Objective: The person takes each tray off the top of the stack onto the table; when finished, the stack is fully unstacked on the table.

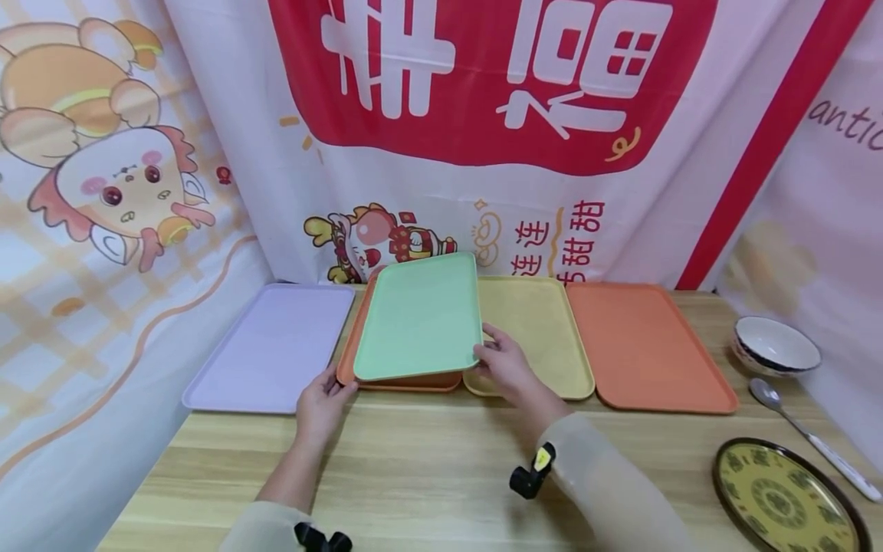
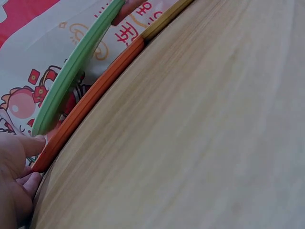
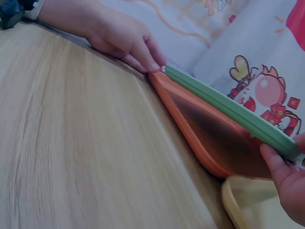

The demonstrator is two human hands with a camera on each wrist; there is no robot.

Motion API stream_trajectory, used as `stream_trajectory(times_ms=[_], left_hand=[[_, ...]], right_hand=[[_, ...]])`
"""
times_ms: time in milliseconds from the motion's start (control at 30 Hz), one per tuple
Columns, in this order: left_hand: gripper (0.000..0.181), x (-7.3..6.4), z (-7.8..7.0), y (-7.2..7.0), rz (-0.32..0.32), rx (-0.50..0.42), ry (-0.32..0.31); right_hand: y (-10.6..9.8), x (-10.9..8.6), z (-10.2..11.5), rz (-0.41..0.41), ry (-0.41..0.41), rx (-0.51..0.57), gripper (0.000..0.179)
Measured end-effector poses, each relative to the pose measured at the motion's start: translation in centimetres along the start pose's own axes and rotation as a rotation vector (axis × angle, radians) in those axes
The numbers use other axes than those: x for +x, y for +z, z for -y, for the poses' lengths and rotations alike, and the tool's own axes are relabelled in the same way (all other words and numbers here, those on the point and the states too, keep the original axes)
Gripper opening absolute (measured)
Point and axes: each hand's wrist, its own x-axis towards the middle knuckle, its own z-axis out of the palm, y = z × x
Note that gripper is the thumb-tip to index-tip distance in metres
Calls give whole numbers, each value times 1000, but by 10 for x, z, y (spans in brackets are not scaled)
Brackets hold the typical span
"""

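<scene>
A light green tray (image 1: 421,318) is tilted above an orange tray (image 1: 349,346), its right side raised and its left side low over that tray. My right hand (image 1: 508,364) grips the green tray by its near right corner, thumb (image 3: 273,160) at the rim. At the orange tray's near left corner, my left hand (image 1: 321,406) pinches the rim with thumb above and fingers low at the edge. The right wrist view shows a gap between the two trays that widens toward the right hand.
A lilac tray (image 1: 272,349) lies at the left; a yellow tray (image 1: 534,330) and another orange tray (image 1: 648,345) lie at the right. Farther right are a bowl (image 1: 776,345), a spoon (image 1: 814,437) and a patterned round plate (image 1: 786,498). A printed cloth (image 1: 407,176) hangs behind.
</scene>
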Motion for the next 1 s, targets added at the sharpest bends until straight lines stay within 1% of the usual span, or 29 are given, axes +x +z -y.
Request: stream_trajectory(times_ms=[133,233,400,567,733,933,1000], left_hand=[[63,2,0,1,-12,47,6],[62,2,0,2,-25,70,9],[61,1,-1,3,-45,86,9],[61,1,-2,4,-39,82,0],[60,0,-2,4,-45,81,7],[59,-1,-2,5,-44,90,11],[60,-1,-2,5,-42,88,10]], right_hand=[[-21,-5,10,28,-22,-17,58],[-38,-11,18,49,-30,-52,59],[-71,-19,31,46,-55,-117,57],[-109,-29,43,46,-83,-192,58],[-143,-38,56,33,-105,-266,56],[-180,-44,70,28,-86,-340,55],[-191,-47,73,33,-76,-355,52]])
